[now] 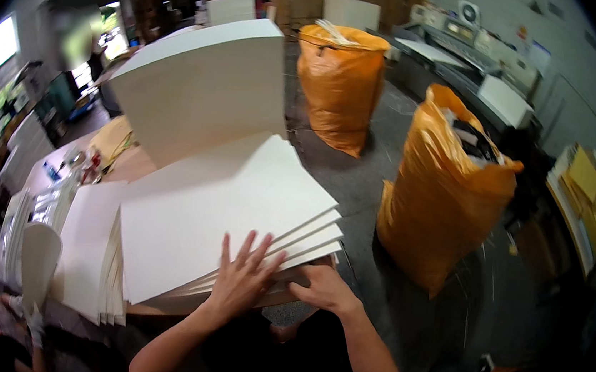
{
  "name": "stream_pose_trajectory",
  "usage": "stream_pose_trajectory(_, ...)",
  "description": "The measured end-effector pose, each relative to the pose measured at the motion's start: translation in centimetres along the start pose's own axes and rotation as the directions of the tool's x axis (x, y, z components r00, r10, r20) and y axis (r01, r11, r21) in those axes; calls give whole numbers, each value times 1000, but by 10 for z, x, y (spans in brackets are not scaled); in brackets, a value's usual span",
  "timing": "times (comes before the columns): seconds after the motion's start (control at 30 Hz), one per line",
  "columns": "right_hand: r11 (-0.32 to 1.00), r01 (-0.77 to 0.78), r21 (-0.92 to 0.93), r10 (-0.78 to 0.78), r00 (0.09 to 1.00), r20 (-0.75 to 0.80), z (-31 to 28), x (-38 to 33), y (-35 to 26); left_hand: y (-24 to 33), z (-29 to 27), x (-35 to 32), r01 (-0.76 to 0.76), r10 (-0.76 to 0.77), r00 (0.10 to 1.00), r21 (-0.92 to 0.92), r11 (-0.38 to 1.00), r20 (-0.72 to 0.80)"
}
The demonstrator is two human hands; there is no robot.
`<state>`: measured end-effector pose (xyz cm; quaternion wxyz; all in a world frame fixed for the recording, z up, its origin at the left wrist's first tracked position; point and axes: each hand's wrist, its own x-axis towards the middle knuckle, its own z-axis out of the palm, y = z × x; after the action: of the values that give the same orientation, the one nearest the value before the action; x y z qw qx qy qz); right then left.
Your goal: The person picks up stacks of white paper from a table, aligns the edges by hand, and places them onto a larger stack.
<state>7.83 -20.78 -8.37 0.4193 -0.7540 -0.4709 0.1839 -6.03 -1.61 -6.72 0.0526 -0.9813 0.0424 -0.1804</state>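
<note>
A fanned stack of large white sheets (218,200) lies on the table in front of me, its layers stepped along the right edge. My left hand (245,278) rests on the near right part of the stack, fingers spread and stretched over the top sheet and the stepped edges. At the near right corner, my right hand (325,287) is curled against the lower sheets, with its fingertips partly hidden by the paper. Left of this stack, another fanned white stack (88,245) overhangs the table edge.
A tall block of white sheets (207,91) stands behind the stack. Two orange sacks (339,89), (447,200) stand on the floor to the right. At the lower left, another person's gloved hands (34,322) are near a curved white sheet (39,261). Machinery (454,54) lines the back right.
</note>
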Motion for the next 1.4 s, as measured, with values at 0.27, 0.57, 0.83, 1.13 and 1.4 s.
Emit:
stream_pose_trajectory(0.27,990,-116,-77,111,992,-56,-11,-2,-9,-13,-5,-56,379,-374,916,6,926,-148)
stream_pose_trajectory(0.57,994,-95,-55,101,989,108,-3,6,-19,-41,0,-71,357,-330,932,223,907,-148)
stream_pose_trajectory(0.83,725,177,665,-69,980,-186,-12,15,49,32,-14,-30,362,-321,925,217,907,-201)
stream_pose_trajectory(1.13,556,120,823,400,829,-391,3,2,-16,-42,-37,-256,28,-750,341,-803,-595,567)
stream_pose_trajectory(1.4,443,-130,887,654,723,-221,17,12,20,-48,-61,-203,377,-743,564,-913,-157,360)
